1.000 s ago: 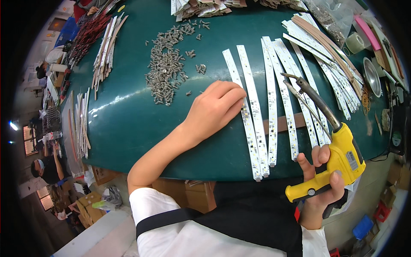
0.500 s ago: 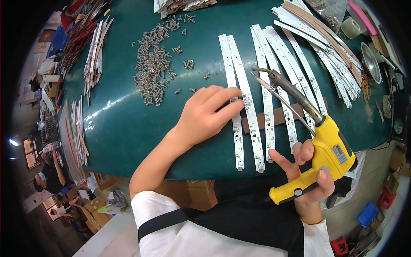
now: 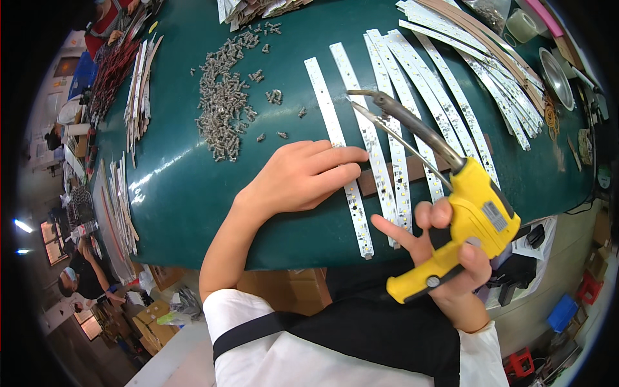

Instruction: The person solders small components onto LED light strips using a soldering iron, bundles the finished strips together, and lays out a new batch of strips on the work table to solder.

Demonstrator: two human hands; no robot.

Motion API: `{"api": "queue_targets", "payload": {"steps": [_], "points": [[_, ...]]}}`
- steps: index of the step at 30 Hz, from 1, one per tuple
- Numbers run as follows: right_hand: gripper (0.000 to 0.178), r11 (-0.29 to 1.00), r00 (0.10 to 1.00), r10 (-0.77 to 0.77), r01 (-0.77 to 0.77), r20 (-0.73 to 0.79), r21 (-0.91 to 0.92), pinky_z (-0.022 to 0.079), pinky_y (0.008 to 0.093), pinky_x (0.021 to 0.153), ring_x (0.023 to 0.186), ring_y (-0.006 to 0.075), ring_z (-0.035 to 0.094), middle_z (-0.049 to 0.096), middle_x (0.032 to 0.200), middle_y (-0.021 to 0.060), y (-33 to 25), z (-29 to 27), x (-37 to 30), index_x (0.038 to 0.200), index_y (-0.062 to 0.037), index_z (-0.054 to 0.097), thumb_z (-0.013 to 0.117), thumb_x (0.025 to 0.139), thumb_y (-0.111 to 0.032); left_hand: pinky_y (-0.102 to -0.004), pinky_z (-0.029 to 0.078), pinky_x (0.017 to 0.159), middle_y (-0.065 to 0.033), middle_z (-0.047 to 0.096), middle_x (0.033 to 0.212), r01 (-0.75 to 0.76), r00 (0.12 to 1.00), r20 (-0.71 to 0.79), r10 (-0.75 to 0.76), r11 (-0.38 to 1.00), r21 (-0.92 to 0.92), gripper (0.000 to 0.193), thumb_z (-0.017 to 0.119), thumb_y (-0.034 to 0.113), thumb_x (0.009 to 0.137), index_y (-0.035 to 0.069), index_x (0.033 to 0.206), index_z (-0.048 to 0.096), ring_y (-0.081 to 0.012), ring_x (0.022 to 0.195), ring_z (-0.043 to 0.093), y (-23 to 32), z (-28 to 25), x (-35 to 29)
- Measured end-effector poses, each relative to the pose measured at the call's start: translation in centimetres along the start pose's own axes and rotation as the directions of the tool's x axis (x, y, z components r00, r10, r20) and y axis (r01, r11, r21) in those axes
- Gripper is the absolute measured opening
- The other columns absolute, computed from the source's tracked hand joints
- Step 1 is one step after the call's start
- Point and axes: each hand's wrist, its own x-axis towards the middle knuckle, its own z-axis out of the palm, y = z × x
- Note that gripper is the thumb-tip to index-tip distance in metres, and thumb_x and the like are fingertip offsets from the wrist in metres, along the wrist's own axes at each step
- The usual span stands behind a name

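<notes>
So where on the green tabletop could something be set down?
Bare tabletop runs between the far-left strip bundles and the metal pieces, and nearer, between those bundles and the left arm. Crowded: right of the left hand, with white strips and the soldering gun.

Bright, even light falls on the green surface (image 3: 174,226), with streaky glare toward its left. The LED strips (image 3: 356,213) look crisp; a white lamp (image 3: 23,226) glows in the dimmer background. Fisheye bending and black vignetting mark the rim.
</notes>
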Motion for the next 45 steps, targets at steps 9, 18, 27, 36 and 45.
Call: {"api": "queue_targets", "payload": {"steps": [9, 18, 27, 36, 45], "points": [[0.062, 0.975, 0.981, -0.164, 0.145, -0.104, -0.165, 0.035, 0.0636, 0.103, 0.121, 0.0287, 0.046, 0.053, 0.113, 0.0159, 0.5, -0.6, 1.3, 0.131, 0.0009, 0.040, 0.058, 0.073, -0.015, -0.0320, 0.050, 0.065, -0.0043, 0.059, 0.095, 0.002, 1.000, 0.026, -0.004, 0.997, 0.083, 0.029, 0.064, 0.007, 0.070, 0.009, 0.099, 0.058, -0.0205, 0.077, 0.059, -0.3, 0.7, -0.2], [0.061, 0.975, 0.976, -0.185, 0.167, -0.116, -0.148, 0.034, 0.0634, 0.104, 0.123, 0.0290, 0.044, 0.053, 0.113, 0.0158, 0.3, -0.6, 1.2, 0.130, 0.0010, 0.041, 0.059, 0.073, -0.016, -0.0345, 0.049, 0.065, -0.0061, 0.057, 0.087, 0.069, 0.996, -0.053, -0.076, 0.989, -0.132, 0.019, 0.063, 0.007, 0.078, 0.007, 0.096, 0.056, -0.0248, 0.076, 0.057, 0.2, 0.6, 1.9], [0.063, 0.959, 0.967, -0.230, 0.207, -0.106, -0.194, 0.032, 0.0633, 0.106, 0.123, 0.0290, 0.043, 0.052, 0.112, 0.0137, 0.7, -0.8, 0.9, 0.130, 0.0000, 0.041, 0.059, 0.071, -0.016, -0.0362, 0.050, 0.068, -0.0083, 0.059, 0.090, 0.221, 0.963, -0.145, -0.227, 0.973, -0.058, 0.021, 0.066, 0.001, 0.078, 0.006, 0.097, 0.058, -0.0276, 0.081, 0.059, 1.2, 2.4, 2.7], [0.064, 0.951, 0.972, -0.230, 0.216, -0.040, -0.219, 0.024, 0.0680, 0.108, 0.122, 0.0225, 0.045, 0.055, 0.109, 0.0082, 0.7, -1.0, 0.8, 0.134, -0.0065, 0.036, 0.057, 0.075, -0.016, -0.0354, 0.051, 0.066, -0.0083, 0.059, 0.092, 0.324, 0.913, -0.268, -0.309, 0.946, 0.015, 0.020, 0.066, 0.002, 0.079, 0.006, 0.097, 0.058, -0.0271, 0.082, 0.059, 2.2, 3.7, 3.2], [0.063, 0.902, 0.962, -0.197, 0.252, 0.187, -0.349, 0.035, 0.0540, 0.109, 0.120, 0.0257, 0.040, 0.047, 0.113, 0.0115, -2.2, -1.3, -0.7, 0.134, -0.0024, 0.033, 0.057, 0.077, -0.015, -0.0377, 0.048, 0.079, -0.0069, 0.063, 0.103, 0.205, 0.942, -0.281, -0.182, 0.977, 0.054, 0.020, 0.068, 0.002, 0.075, 0.005, 0.093, 0.059, -0.0276, 0.096, 0.061, 1.9, 2.6, 3.2]]}}
